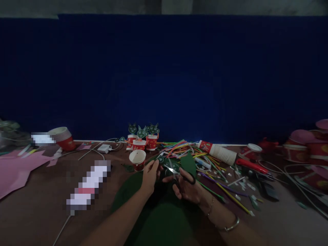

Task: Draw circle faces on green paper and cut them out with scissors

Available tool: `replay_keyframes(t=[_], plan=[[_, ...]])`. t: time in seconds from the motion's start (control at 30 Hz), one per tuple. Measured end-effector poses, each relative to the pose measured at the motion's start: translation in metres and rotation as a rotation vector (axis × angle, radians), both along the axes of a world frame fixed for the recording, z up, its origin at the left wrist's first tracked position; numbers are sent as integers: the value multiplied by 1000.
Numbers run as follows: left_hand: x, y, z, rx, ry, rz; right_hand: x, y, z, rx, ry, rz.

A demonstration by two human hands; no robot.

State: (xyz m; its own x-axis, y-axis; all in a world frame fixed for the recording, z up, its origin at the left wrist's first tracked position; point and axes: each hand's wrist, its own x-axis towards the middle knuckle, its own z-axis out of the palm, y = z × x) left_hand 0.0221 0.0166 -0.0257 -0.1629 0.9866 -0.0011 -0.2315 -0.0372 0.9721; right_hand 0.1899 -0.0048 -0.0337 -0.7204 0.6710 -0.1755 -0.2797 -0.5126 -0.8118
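In the middle of the head view, my left hand (150, 174) pinches a piece of dark green paper (175, 166) with light outlined shapes drawn on it. My right hand (188, 188) has its fingers through the handles of a pair of scissors (169, 168). The scissor blades are parted and lie against the paper, close to my left fingertips. A white-lined red paper cup (137, 159) stands just left of my left hand. Behind it, several red cups carry green cut-out animal heads (142, 132). A larger green sheet (188, 163) rises beside the scissors.
Colourful pipe cleaners (176, 147) lie in a heap behind my hands, with scraps scattered to the right. A stack of paper cups (220, 153) lies on its side near a red-handled tool (252, 165). Left are a pink sheet (23, 167), nested cups (64, 139) and a white charger (104, 148).
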Motion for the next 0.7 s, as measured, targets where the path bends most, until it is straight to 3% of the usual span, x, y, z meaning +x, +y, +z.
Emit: replay_keyframes(t=[0.1, 0.3, 0.47, 0.7], plan=[[-2, 0, 2, -5, 31, 31, -3, 0, -3, 55, -1, -32], [0, -2, 5, -9, -95, 49, -21, -4, -9, 270, -253, -275], [6, -6, 1, -43, -137, -20, -28, -6, -17, 438, -368, -360], [10, -11, 1, -82, -127, -154, -25, -2, -19, 423, -436, -496]])
